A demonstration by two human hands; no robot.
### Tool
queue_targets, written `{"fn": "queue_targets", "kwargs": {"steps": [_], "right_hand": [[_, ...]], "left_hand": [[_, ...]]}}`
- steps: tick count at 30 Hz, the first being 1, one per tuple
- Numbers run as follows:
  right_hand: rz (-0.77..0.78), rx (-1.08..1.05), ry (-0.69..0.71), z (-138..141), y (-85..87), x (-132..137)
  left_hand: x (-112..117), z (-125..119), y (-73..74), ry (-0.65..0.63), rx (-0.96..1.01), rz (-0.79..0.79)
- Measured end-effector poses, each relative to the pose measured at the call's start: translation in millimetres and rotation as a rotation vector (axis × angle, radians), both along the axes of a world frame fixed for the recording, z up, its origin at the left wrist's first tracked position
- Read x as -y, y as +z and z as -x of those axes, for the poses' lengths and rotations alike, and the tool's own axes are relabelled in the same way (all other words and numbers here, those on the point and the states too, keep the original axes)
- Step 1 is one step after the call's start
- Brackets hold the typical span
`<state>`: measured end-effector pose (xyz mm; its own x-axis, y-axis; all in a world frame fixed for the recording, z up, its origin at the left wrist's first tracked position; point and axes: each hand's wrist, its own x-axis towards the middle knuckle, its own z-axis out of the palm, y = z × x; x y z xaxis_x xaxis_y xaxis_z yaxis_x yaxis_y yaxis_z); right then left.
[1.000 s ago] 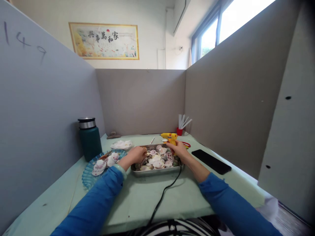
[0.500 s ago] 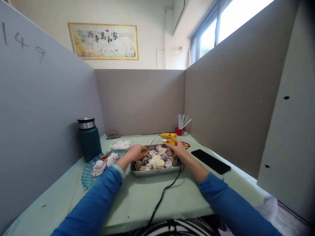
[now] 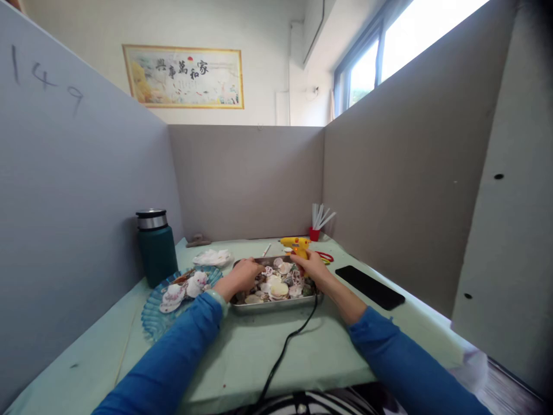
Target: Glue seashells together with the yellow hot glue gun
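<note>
My right hand [image 3: 311,267] grips the handle of a yellow hot glue gun [image 3: 298,244], its nozzle pointing left above the far right side of a metal tray [image 3: 276,307]. A black cord runs down from it toward me. Many seashells [image 3: 279,290], pale, brown and purple-specked, fill the tray. Over the tray's left part, my left hand [image 3: 245,275] reaches in with fingers bent down at the shells; the fingertips are partly hidden, so what they hold does not show. Left of that arm, a blue scalloped plate [image 3: 151,317] carries joined shells [image 3: 184,290] and brown pieces.
A green bottle [image 3: 156,248] stands behind the plate. White material [image 3: 212,257] lies near the tray's far left. At the back right are a red cup of glue sticks [image 3: 314,233] and red-handled scissors [image 3: 326,257]. A black phone [image 3: 370,286] lies right. Grey partitions enclose three sides.
My left hand has moved slightly right and lower over the shells, with its fingers turned further down. My right hand keeps the glue gun in nearly the same place.
</note>
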<state>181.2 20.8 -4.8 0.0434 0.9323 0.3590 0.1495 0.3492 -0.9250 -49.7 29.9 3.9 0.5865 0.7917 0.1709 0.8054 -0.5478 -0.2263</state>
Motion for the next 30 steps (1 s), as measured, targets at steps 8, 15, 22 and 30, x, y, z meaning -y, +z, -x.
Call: {"fn": "queue_targets", "kwargs": {"steps": [8,15,22,30], "right_hand": [[0.031,-0.029,0.024,2,3.2,3],[0.024,-0.054,0.042,1,0.2,0],[0.017,-0.018,0.015,2,1.0,0],[0.038,-0.076,0.237,4,1.8,7]], "left_hand": [[0,2,-0.3,-0.067,-0.036,0.007],[-10,7,-5.4,0.007,0.196,0.009],[-10,4,8.7,-0.033,1.074,0.396],[18,-16,13.2,-0.132,1.631,0.871]]}}
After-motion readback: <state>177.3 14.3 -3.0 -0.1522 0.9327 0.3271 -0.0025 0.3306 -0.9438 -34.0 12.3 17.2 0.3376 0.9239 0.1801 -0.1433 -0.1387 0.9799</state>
